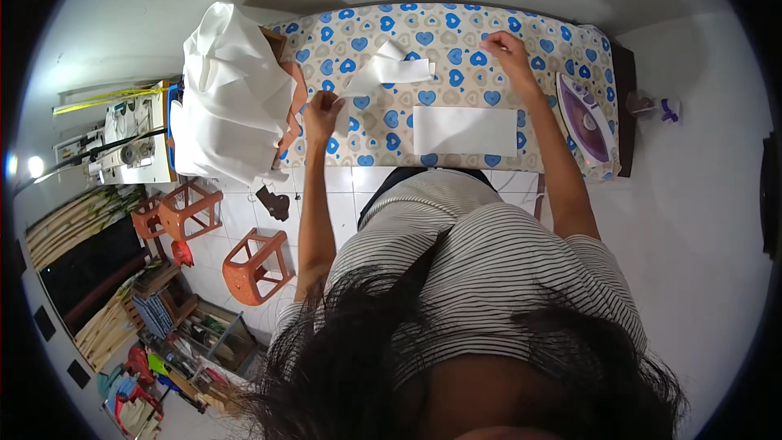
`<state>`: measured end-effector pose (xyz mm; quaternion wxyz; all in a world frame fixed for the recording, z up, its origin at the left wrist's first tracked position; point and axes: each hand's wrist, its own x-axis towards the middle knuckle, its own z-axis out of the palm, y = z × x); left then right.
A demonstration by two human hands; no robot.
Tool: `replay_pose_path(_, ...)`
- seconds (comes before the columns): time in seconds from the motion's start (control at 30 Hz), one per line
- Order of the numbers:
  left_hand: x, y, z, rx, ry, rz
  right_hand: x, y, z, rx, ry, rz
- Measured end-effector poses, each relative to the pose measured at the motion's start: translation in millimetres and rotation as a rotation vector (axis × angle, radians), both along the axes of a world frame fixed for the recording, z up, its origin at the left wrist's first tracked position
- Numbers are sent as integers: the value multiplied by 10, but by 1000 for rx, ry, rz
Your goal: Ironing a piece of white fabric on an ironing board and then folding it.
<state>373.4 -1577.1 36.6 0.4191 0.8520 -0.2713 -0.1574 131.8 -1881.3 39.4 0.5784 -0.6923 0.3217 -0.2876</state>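
A padded surface with a heart-print cover (391, 140) lies before me. My left hand (322, 113) is at its left side, thumb and fingers pinched on the end of a white strip (403, 71). The strip runs right from that hand and is bent over itself near its far end. My right hand (510, 58) hovers over the far right part, its fingers curled; no object shows in it, and the fingertips are too small to judge. Below and between the hands, a flat white rectangular piece (464, 131) lies near the front edge.
A purple and white clothes iron (586, 122) rests at the right end. White fabric (238, 91) is heaped at the left, beside a sewing machine (131, 134). Orange plastic stools (256, 266) stand on the tiled floor. A wall runs behind the surface.
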Motion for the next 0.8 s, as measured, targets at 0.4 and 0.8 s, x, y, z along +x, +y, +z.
replay_pose_path(0.4,31,260,69,153,-55,-60,732,733,-575,-548,474,69)
replay_pose_path(0.8,146,537,128,57,-409,-30,775,679,-650,-626,339,53)
